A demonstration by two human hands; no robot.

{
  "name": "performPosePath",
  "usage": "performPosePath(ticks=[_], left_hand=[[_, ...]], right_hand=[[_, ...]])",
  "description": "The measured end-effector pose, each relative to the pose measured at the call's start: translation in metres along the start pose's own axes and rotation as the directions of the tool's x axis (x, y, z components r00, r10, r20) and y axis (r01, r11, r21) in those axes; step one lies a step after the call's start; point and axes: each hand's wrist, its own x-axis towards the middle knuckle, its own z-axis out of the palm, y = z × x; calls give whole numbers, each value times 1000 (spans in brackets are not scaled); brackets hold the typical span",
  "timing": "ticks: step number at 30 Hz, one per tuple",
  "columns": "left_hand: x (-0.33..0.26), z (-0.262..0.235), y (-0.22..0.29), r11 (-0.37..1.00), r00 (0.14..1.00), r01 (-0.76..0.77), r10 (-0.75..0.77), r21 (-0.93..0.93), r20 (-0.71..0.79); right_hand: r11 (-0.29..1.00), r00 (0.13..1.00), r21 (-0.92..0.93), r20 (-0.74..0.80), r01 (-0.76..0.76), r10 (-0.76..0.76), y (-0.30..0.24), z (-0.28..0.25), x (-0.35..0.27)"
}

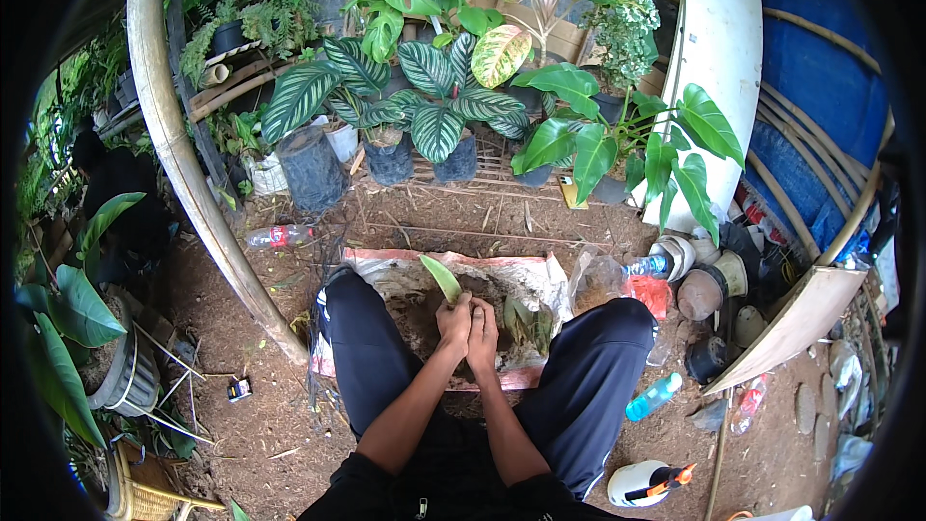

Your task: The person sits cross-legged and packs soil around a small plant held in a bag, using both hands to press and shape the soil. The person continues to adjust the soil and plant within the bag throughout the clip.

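Note:
A broad green leaf with a pale edge (pixel 442 278) rises at a tilt from my left hand (pixel 451 322), whose fingers are closed round its lower part. Pressed against it is my right hand (pixel 482 330), its fingers also closed; what lies inside its grip is hidden. Both hands are over a spread white and red sack (pixel 554 282) on the ground between my knees. Dark soil (pixel 410 314) covers part of the sack. To the right of my hands, more long green leaves (pixel 526 324) lie on it.
Potted striped-leaf plants (pixel 439 130) stand in black bags beyond the sack. A bamboo pole (pixel 183 164) slants down at the left. On the right are stacked pots (pixel 702 291), a blue bottle (pixel 654 397) and a white spray bottle (pixel 637 484). A clear plastic bottle (pixel 280 235) lies far left.

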Motion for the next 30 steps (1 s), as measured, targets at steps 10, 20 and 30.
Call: performPosePath(ticks=[10,20,30], left_hand=[[6,-3,-5,1000,1000,-2,2,1,21],[3,-1,-3,999,1000,30,-30,15,0],[3,-1,-3,1000,1000,16,-16,22,-8]], right_hand=[[1000,1000,18,-14,19,-19,4,2,1],[1000,999,-9,-31,15,-15,5,2,0],[1000,1000,4,-20,10,-10,1,1,-1]])
